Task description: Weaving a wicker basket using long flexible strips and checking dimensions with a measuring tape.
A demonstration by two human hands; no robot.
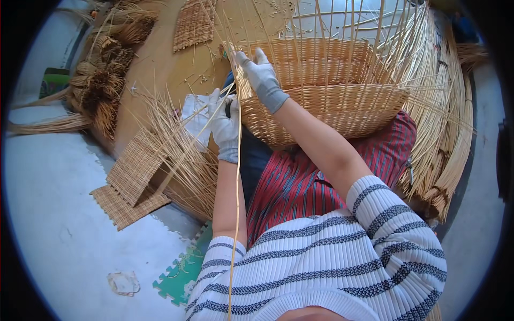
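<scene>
A half-woven wicker basket (332, 101) rests on my lap, its upright stakes fanning away from me. My right hand (261, 77), in a grey glove, presses against the basket's near left rim among the stakes. My left hand (225, 125), also gloved, is closed on a long pale cane strand (235, 214) that runs from the rim down past my chest. I wear a striped top and a red striped skirt.
A large bundle of pale canes (439, 144) lies at my right. Flat woven mats (134, 166) and loose canes lie at my left on a brown board, with darker reed bundles (101, 85) beyond. A green foam tile (179, 278) sits on the grey floor.
</scene>
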